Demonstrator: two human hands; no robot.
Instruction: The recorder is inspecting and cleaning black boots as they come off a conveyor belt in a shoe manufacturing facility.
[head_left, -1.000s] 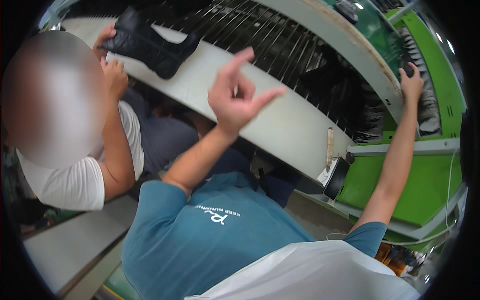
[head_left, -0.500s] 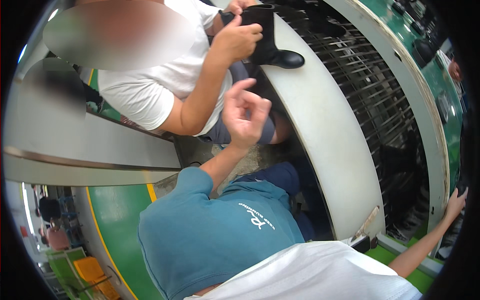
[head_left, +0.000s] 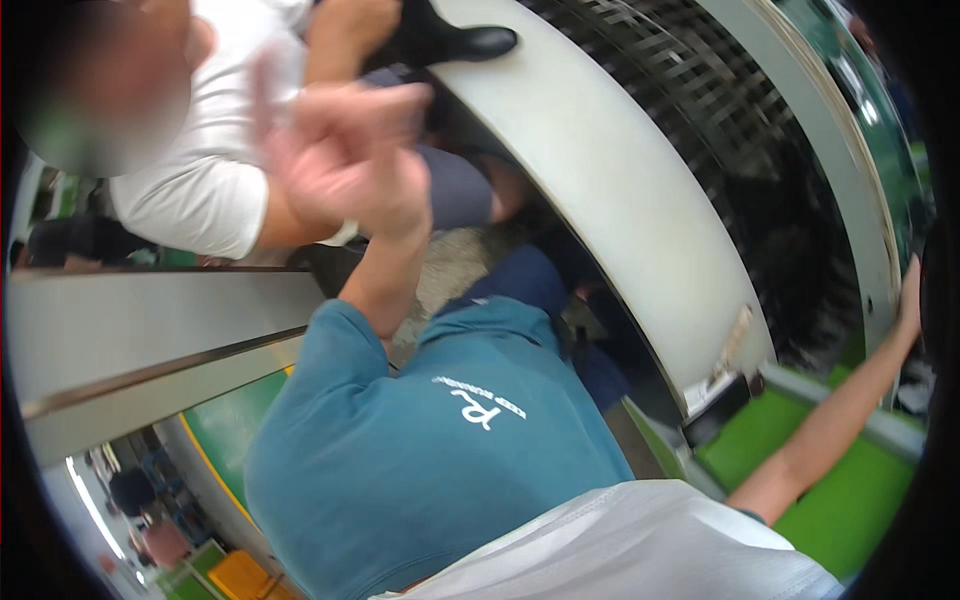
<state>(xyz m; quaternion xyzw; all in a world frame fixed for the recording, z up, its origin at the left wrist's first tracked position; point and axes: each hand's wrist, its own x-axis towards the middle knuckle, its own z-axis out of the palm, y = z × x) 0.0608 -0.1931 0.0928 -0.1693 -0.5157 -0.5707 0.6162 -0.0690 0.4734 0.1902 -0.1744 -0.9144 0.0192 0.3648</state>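
My left hand (head_left: 350,155) is raised in front of my teal shirt (head_left: 430,430). Motion blurs it, but one finger stands up apart from the curled others, and nothing shows in it. Beyond it, a co-worker in a white shirt (head_left: 215,190) has a hand (head_left: 355,25) beside a black boot (head_left: 475,42), whose toe rests at the far end of a pale curved ledge (head_left: 590,150). My right hand (head_left: 908,300) reaches to the far right, its fingers partly lost in the dark rim, closed against a black object too dark to identify.
Behind the ledge runs a dark slatted metal conveyor (head_left: 700,110), bordered by a pale frame (head_left: 810,110). Green panels (head_left: 850,480) lie beneath my right forearm. A grey partition (head_left: 160,320) stands at the left. An orange bin (head_left: 245,575) shows at lower left.
My view has shifted, so the co-worker and boot appear further up and left. My left hand has swung left and looks larger and blurred. My right hand remains stretched out to the right.
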